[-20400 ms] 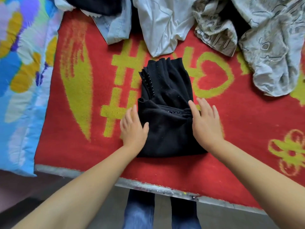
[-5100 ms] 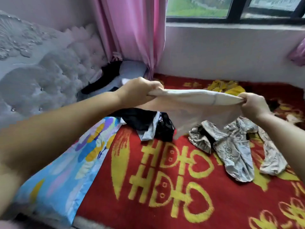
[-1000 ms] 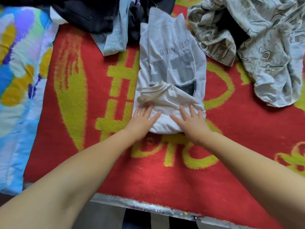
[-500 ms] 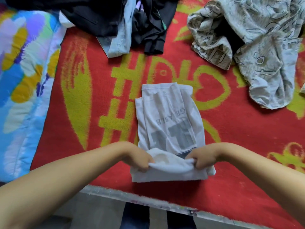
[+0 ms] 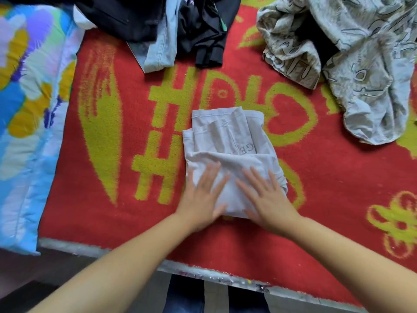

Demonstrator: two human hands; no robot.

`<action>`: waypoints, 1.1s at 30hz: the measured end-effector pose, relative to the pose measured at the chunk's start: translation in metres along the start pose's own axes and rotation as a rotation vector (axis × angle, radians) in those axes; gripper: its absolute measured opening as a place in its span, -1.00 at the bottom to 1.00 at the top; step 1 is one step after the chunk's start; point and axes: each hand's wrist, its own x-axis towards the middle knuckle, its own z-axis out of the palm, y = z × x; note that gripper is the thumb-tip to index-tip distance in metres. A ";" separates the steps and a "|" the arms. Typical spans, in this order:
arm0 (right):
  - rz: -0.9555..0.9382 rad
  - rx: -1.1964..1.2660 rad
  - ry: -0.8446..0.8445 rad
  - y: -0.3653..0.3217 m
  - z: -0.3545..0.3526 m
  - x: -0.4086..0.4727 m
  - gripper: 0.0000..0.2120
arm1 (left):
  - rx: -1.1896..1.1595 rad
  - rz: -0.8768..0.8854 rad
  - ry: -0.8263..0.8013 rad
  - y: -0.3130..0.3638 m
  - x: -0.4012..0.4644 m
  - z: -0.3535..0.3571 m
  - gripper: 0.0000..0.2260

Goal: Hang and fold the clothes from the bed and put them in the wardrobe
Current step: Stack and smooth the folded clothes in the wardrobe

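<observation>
Hands flat, left hand (image 5: 200, 201) and right hand (image 5: 268, 199) fingers straight on white shirt (image 5: 228, 141), dark clothes (image 5: 198, 30) beyond, printed garment (image 5: 361, 64) right

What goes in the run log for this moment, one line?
step: folding | item: white T-shirt partly folded on red blanket | left hand flat on shirt | right hand flat on shirt | unfolded clothes at far edge

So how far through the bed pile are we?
Done: the white T-shirt already lies folded on the red blanket. In hand: left hand and right hand press it flat. Left: the dark clothes and jeans and the grey patterned garment lie unfolded; no wardrobe in view.
</observation>
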 end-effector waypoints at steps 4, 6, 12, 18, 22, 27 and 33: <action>0.058 -0.079 -0.430 0.002 0.013 -0.012 0.01 | -0.042 -0.074 -0.410 0.001 -0.025 0.030 -0.06; 0.066 -0.104 -0.449 0.007 0.018 -0.010 -0.09 | 0.013 -0.095 -0.443 -0.003 -0.025 0.033 0.00; 0.098 0.025 -0.612 -0.004 0.000 0.000 -0.37 | 0.024 -0.035 -0.495 0.001 -0.009 0.005 -0.38; 0.052 0.428 -0.919 0.027 -0.088 0.042 -0.51 | -0.515 -0.006 -0.990 -0.037 0.032 -0.073 -0.64; 0.172 0.398 -0.600 0.070 -0.112 0.092 -0.86 | -0.692 -0.241 -0.778 -0.086 0.080 -0.101 -0.88; 0.418 0.371 -0.233 0.090 -0.077 0.127 -0.62 | -0.529 -0.530 -0.362 -0.106 0.121 -0.079 -0.86; 0.267 0.076 -0.059 0.020 -0.019 0.114 -0.49 | -0.145 -0.264 -0.016 -0.036 0.099 -0.028 -0.46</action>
